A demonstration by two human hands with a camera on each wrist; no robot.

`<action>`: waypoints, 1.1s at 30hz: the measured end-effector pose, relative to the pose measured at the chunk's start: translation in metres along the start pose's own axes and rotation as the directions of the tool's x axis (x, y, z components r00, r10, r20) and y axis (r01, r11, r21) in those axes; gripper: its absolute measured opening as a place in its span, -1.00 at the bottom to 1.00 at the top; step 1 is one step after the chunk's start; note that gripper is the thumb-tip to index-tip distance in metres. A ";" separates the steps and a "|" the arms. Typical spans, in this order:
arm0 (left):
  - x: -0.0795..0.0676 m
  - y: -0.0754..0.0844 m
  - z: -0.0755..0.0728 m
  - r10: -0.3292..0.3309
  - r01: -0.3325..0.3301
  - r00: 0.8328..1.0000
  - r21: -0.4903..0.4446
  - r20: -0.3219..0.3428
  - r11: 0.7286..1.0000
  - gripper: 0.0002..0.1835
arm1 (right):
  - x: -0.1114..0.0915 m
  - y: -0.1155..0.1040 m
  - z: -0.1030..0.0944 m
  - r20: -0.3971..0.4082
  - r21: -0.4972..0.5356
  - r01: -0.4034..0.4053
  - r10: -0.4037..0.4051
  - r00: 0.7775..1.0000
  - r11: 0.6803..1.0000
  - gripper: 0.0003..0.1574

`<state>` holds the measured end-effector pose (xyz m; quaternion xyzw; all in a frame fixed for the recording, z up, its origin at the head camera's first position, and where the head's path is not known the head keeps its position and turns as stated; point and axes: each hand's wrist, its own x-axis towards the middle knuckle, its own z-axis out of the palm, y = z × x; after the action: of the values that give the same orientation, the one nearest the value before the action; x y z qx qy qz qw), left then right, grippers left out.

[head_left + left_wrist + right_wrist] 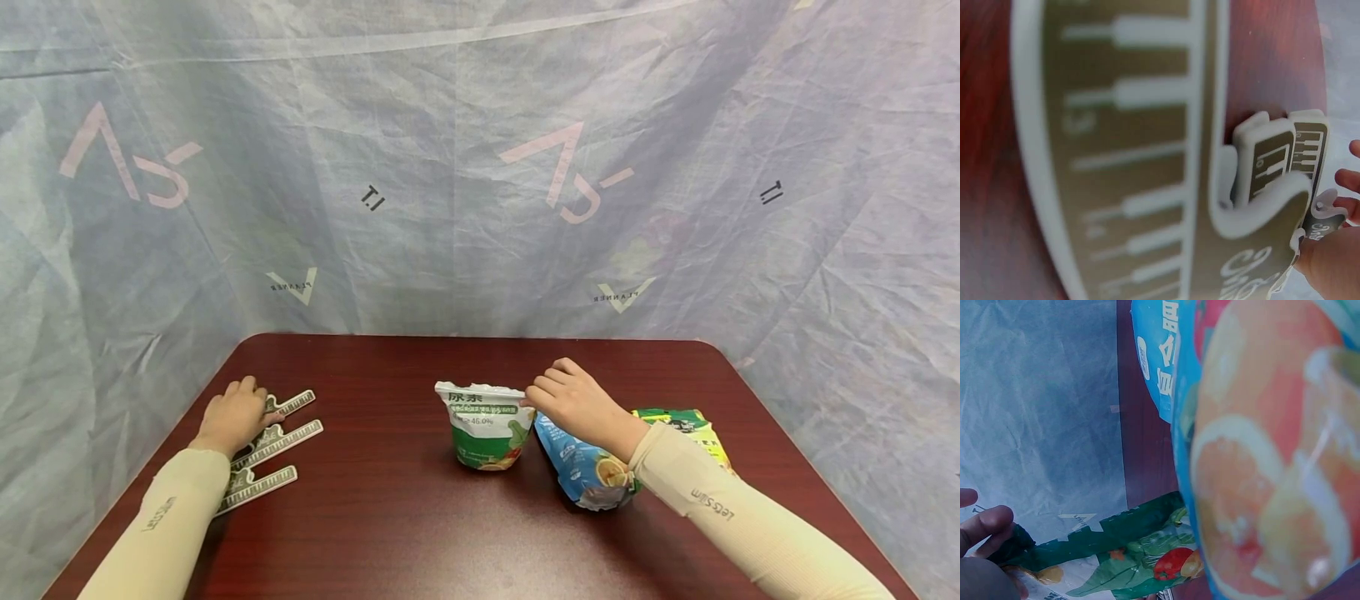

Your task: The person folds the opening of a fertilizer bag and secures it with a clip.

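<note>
My left hand [234, 414] is at the handle end of the farthest of several olive, ruler-marked clips, its thumb and fingers around that clip [1325, 219]. A second clip [281, 443] and a nearer one [262, 487] lie beside it; the nearest looms large in the left wrist view. My right hand [566, 396] pinches the top right corner of a white and green urea fertilizer bag [483, 433], which stands upright on the table. Below the right forearm sits a blue bag with orange pictures [577, 462], large in the right wrist view.
A green and yellow bag [693, 433] lies behind the right sleeve, partly hidden by it. Everything rests on a dark red table [375, 517]. Grey printed cloth [450, 208] hangs around its back and sides.
</note>
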<state>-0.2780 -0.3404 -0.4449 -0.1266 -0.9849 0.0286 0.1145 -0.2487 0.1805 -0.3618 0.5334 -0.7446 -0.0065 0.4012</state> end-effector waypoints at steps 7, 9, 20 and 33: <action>-0.003 0.004 -0.003 0.043 -0.042 0.998 0.030 -0.041 0.999 -0.61 | -0.001 0.000 0.002 -0.005 0.004 -0.002 0.002 1.000 1.000 -0.72; -0.004 0.005 -0.004 0.048 -0.047 0.998 0.032 -0.044 0.998 -0.62 | -0.002 0.000 0.002 -0.006 0.007 -0.003 0.003 1.000 1.000 -0.72; -0.004 0.010 -0.006 0.075 -0.070 0.994 0.058 -0.085 0.996 -0.67 | -0.003 -0.001 0.002 0.005 -0.006 -0.007 0.007 1.000 1.000 -0.70; -0.001 0.011 -0.010 0.099 -0.086 0.970 0.067 -0.222 0.994 -0.69 | -0.002 0.000 0.002 -0.008 -0.002 -0.001 0.001 1.000 1.000 -0.78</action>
<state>-0.2721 -0.3294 -0.4366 -0.1716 -0.9574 0.0474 0.2273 -0.2494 0.1809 -0.3641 0.5327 -0.7432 -0.0046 0.4047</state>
